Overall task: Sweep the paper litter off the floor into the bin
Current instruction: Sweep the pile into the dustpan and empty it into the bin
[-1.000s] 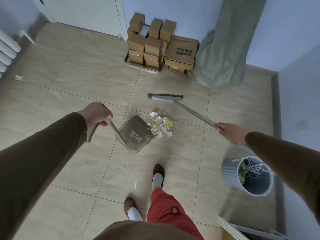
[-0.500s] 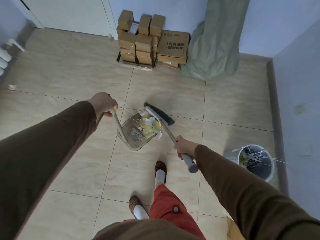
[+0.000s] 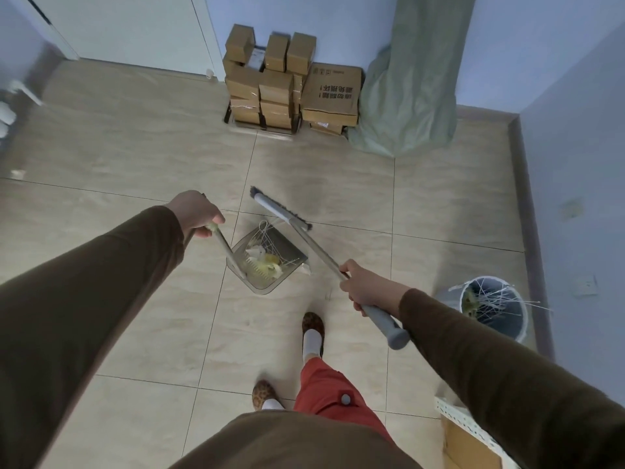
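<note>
Litter going into the dustpan (image 3: 267,262).
Left hand (image 3: 194,211) is gripping its handle, tilting it; right hand (image 3: 363,286) is clenching the broom (image 3: 287,216).

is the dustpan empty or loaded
Loaded: paper scraps lie piled inside the dustpan, held by the left hand.

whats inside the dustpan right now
The clear grey plastic dustpan holds crumpled white and yellow paper scraps and thin white strips; anything beneath the pile is hidden.

The cardboard box (image 3: 468,446) (bottom right) is cut off by the frame edge.
</note>
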Action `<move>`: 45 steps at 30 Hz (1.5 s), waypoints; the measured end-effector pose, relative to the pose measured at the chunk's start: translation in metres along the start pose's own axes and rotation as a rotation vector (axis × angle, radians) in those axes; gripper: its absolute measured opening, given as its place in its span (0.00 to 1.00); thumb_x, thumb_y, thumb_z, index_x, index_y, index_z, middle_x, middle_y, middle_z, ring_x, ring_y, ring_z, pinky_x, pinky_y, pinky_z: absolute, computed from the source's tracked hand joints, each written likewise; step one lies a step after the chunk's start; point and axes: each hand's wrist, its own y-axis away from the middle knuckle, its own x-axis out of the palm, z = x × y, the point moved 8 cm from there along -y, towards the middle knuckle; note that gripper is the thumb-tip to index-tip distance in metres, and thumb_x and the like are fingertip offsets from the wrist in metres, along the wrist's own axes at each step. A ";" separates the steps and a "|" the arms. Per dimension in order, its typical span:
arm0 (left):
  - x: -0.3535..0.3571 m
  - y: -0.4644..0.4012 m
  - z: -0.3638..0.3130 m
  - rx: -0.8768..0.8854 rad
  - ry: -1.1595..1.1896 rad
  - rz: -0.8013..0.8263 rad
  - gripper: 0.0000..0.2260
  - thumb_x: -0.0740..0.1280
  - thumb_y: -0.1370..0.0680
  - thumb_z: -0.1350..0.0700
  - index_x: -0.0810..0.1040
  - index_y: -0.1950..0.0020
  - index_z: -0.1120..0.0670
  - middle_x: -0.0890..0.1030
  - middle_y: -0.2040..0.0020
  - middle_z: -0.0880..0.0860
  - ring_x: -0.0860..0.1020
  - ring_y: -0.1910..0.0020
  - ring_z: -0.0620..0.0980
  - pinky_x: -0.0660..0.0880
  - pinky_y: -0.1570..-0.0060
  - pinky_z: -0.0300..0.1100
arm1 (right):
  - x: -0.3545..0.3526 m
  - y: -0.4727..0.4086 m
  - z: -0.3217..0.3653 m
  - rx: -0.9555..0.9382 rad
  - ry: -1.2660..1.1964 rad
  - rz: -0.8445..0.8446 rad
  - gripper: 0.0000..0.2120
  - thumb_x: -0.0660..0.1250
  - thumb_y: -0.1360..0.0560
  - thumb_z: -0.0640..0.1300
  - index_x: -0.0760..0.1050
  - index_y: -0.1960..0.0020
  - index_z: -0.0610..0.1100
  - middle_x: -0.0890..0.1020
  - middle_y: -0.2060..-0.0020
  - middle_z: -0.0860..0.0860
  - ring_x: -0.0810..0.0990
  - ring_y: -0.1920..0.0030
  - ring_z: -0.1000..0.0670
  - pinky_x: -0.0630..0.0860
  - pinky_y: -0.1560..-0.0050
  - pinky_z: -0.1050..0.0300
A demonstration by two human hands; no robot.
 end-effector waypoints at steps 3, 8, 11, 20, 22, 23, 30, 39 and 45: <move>0.002 0.003 0.011 -0.014 0.014 0.017 0.11 0.72 0.24 0.64 0.79 0.44 0.68 0.80 0.56 0.60 0.84 0.51 0.60 0.81 0.43 0.53 | 0.027 -0.027 0.006 0.027 -0.015 0.047 0.17 0.52 0.20 0.39 0.60 0.32 0.46 0.72 0.51 0.42 0.72 0.67 0.50 0.70 0.78 0.64; -0.002 0.005 0.037 -0.032 0.022 0.030 0.09 0.70 0.23 0.66 0.79 0.44 0.67 0.81 0.46 0.65 0.84 0.51 0.61 0.81 0.44 0.55 | 0.031 -0.007 -0.020 0.060 -0.093 0.105 0.15 0.57 0.21 0.42 0.65 0.34 0.48 0.74 0.64 0.46 0.71 0.73 0.52 0.71 0.75 0.63; -0.008 0.008 0.055 -0.021 0.049 -0.001 0.07 0.70 0.24 0.67 0.80 0.46 0.65 0.82 0.47 0.63 0.84 0.53 0.59 0.82 0.47 0.52 | 0.021 0.021 -0.044 0.078 -0.170 0.084 0.14 0.57 0.21 0.44 0.66 0.36 0.51 0.73 0.65 0.47 0.70 0.75 0.54 0.69 0.76 0.62; -0.006 0.044 0.103 0.011 0.154 -0.040 0.08 0.69 0.27 0.69 0.81 0.49 0.64 0.82 0.47 0.65 0.82 0.54 0.58 0.81 0.45 0.53 | -0.003 0.026 -0.048 0.042 -0.356 -0.066 0.14 0.57 0.19 0.42 0.66 0.35 0.51 0.72 0.66 0.46 0.68 0.77 0.52 0.66 0.78 0.63; -0.004 0.058 0.114 0.029 0.164 -0.048 0.08 0.68 0.27 0.68 0.81 0.50 0.62 0.82 0.48 0.65 0.82 0.54 0.58 0.81 0.45 0.54 | -0.005 0.022 -0.044 0.028 -0.338 -0.097 0.13 0.57 0.20 0.42 0.66 0.36 0.50 0.72 0.66 0.46 0.68 0.76 0.52 0.66 0.77 0.63; -0.004 0.066 0.120 0.044 0.156 -0.058 0.07 0.67 0.27 0.67 0.82 0.51 0.60 0.83 0.50 0.64 0.83 0.54 0.60 0.81 0.45 0.55 | -0.006 0.020 -0.042 0.020 -0.321 -0.109 0.13 0.57 0.20 0.42 0.66 0.36 0.50 0.72 0.66 0.46 0.68 0.76 0.52 0.66 0.77 0.63; -0.009 0.105 0.153 0.079 0.139 -0.106 0.07 0.69 0.28 0.62 0.83 0.54 0.53 0.85 0.57 0.59 0.84 0.53 0.63 0.82 0.48 0.59 | -0.023 0.008 -0.034 -0.036 -0.091 -0.163 0.12 0.57 0.21 0.42 0.66 0.37 0.49 0.73 0.62 0.44 0.71 0.72 0.51 0.70 0.74 0.61; -0.013 0.111 0.145 -0.016 0.192 -0.077 0.07 0.67 0.27 0.68 0.82 0.51 0.61 0.84 0.51 0.66 0.81 0.59 0.55 0.81 0.46 0.54 | -0.009 -0.075 0.050 -0.134 0.243 -0.097 0.17 0.55 0.22 0.40 0.65 0.34 0.48 0.75 0.55 0.43 0.75 0.70 0.49 0.70 0.78 0.63; -0.009 0.108 0.157 -0.090 0.157 -0.069 0.06 0.67 0.27 0.66 0.82 0.53 0.59 0.84 0.55 0.65 0.81 0.61 0.54 0.81 0.48 0.56 | 0.019 -0.134 0.118 -0.263 0.649 -0.046 0.25 0.56 0.22 0.35 0.64 0.26 0.46 0.80 0.48 0.42 0.78 0.66 0.46 0.79 0.64 0.53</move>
